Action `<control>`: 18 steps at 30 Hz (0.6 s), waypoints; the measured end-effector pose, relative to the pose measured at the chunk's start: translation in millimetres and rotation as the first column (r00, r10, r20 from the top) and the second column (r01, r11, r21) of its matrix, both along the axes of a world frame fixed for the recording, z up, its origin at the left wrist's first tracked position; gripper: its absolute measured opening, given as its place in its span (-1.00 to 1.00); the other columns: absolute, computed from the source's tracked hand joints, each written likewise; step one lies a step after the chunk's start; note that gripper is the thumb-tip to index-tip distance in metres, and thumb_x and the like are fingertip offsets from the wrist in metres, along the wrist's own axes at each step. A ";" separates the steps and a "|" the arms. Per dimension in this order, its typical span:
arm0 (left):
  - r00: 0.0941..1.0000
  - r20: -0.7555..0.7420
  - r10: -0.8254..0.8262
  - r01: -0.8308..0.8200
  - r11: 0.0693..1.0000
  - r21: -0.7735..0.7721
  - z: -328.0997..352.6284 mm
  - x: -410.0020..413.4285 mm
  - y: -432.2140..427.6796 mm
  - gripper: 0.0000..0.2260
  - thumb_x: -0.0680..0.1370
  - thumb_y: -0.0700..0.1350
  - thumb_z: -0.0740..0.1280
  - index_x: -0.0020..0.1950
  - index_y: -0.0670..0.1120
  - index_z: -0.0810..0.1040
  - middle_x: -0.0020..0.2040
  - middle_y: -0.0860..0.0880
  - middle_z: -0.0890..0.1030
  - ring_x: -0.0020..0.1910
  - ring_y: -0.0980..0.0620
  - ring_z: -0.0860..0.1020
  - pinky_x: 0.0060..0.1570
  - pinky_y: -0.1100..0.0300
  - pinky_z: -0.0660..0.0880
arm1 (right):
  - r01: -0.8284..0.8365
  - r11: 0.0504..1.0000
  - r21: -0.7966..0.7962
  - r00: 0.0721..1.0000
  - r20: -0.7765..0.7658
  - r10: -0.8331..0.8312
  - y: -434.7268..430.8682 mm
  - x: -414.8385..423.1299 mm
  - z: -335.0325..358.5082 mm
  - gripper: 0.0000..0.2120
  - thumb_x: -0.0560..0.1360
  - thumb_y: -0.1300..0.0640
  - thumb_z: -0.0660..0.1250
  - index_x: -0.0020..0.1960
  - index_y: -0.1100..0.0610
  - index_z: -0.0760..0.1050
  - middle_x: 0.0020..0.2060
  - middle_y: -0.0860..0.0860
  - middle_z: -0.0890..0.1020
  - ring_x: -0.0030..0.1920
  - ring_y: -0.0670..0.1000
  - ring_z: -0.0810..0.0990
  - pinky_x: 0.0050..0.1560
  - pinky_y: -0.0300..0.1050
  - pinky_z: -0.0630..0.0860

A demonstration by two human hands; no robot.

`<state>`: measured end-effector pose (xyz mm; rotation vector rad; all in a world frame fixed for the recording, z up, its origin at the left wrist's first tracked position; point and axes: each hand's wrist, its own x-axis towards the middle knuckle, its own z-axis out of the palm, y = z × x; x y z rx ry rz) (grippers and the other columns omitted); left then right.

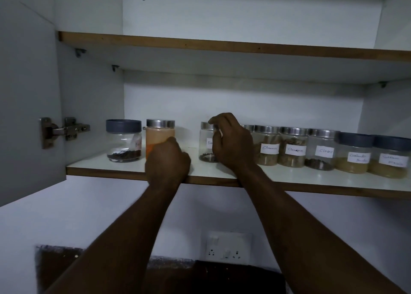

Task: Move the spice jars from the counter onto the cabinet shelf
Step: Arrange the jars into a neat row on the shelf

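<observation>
On the lower cabinet shelf [124,166] stands a row of clear spice jars. My left hand [166,160] is curled around the lower part of the orange spice jar [160,133], which has a steel lid and stands upright on the shelf. My right hand [231,142] wraps the right side of a steel-lidded jar of dark spice [205,142], fingers up at its lid; its label is half hidden. Left of both stands a blue-lidded jar [123,138] with dark seeds.
To the right stand two cinnamon jars [268,146], a cloves jar [322,151] and two blue-lidded jars of powder [353,153]. The upper shelf [200,45] overhangs. The open cabinet door [26,93] with its hinge [64,131] is at left. A wall socket [229,246] sits below.
</observation>
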<state>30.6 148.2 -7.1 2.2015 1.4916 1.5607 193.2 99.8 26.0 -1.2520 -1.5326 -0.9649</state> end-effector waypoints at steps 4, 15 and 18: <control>0.999 0.034 0.038 -0.037 0.999 -0.032 -0.7 -37.9 15.1 -0.68 0.52 -0.05 0.47 0.14 -0.21 0.54 0.02 -0.19 0.65 -0.02 -0.19 0.62 -0.07 0.01 0.54 | -0.052 0.998 -0.043 0.995 0.082 0.056 2.7 -8.9 -3.2 -0.72 0.49 0.23 0.34 0.19 0.10 0.58 0.15 -0.02 0.61 -0.06 0.02 0.64 -0.21 -0.09 0.57; 0.996 0.012 0.085 -0.081 0.978 -0.190 3.1 -31.2 26.3 -0.09 0.36 0.16 0.61 0.50 -0.18 0.22 0.37 -0.23 0.46 0.27 -0.27 0.54 0.15 -0.08 0.53 | -0.159 0.847 -0.507 0.983 -0.158 0.090 53.5 -61.8 3.4 -0.18 0.48 0.27 0.34 0.65 0.04 0.09 0.62 0.04 0.22 0.42 0.17 0.47 0.35 0.09 0.50; 0.996 -0.013 0.086 -0.087 0.983 -0.164 2.4 -30.2 27.3 -0.16 0.38 0.17 0.58 0.46 -0.17 0.25 0.32 -0.21 0.50 0.21 -0.24 0.57 0.07 -0.05 0.54 | -0.186 0.887 -0.423 0.975 -0.191 0.114 59.9 -62.8 -1.3 -0.31 0.49 0.29 0.33 0.59 0.10 0.25 0.54 0.07 0.37 0.43 0.14 0.46 0.39 0.09 0.46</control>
